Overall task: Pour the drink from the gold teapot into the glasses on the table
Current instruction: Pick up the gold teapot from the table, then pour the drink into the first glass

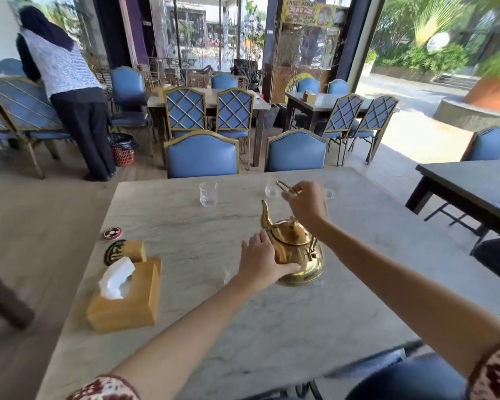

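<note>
Gold teapot (296, 249) upright mid-surface (185, 226), spout pointing away. Right hand (306, 204) grip closed on raised handle (287, 188). Left hand (261, 259) flat against pot's left side, fingers open. Glass (208, 194) far left, two more behind right hand.

Gold teapot (296, 249): polished, lid on, upright on the marble surface (185, 220), spout toward 11 o'clock, bail handle raised. Clear glass (208, 194) upright at 10 o'clock from pot. Second glass (271, 189) at 12, partly hidden. Both look empty.
</note>
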